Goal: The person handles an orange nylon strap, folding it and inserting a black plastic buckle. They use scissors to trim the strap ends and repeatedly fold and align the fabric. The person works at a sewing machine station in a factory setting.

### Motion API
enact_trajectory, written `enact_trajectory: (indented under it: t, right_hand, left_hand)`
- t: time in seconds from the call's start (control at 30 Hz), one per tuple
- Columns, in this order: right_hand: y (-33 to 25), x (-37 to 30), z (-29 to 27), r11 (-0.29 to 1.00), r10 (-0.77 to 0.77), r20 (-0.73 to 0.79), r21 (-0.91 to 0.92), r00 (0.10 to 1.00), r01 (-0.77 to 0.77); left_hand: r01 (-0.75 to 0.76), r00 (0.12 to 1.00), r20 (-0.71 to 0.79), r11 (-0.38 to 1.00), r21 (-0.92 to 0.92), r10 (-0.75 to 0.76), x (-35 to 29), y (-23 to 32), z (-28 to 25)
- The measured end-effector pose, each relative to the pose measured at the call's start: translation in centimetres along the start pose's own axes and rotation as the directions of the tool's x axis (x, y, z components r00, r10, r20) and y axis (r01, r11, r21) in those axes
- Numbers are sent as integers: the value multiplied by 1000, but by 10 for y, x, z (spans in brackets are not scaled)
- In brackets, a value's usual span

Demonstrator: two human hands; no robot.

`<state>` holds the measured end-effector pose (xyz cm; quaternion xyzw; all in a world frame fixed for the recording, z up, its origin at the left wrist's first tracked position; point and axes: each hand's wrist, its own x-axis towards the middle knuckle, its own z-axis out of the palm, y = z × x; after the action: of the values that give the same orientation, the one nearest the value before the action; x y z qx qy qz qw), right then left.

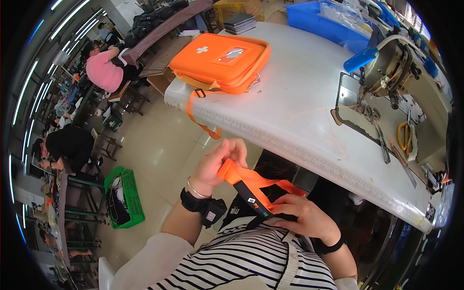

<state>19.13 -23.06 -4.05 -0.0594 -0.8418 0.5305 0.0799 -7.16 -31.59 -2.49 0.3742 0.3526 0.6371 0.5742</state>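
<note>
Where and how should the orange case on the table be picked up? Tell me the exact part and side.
Take the fabric handle of the orange case, coming from the near, table-edge side. The case lies flat with its handle along that side, so this looks like the best hold. Leave the loose strap hanging past the table edge; it could simply drag.

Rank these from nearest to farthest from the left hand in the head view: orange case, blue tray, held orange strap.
1. Held orange strap, gripped by the left hand
2. Orange case, ahead on the table
3. Blue tray, farther off to the right
</note>
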Motion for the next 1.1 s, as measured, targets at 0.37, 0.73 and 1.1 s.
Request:
enact_trajectory:
  t: [0.37,0.73,1.1]
  right_hand:
    - [-50,47,-23,986,-167,-408,-66,898,154]
    - [-62,79,-33,685,47,-198,719,979,113]
    - [-71,95,-81,283,-39,-368,888,929,364]
  left_hand:
    - [-109,949,294,756,645,-114,13,57,50]
    - [-277,839,-75,543,793,538,27,68,67]
    - [-303,907,68,531,791,417,15,23,72]
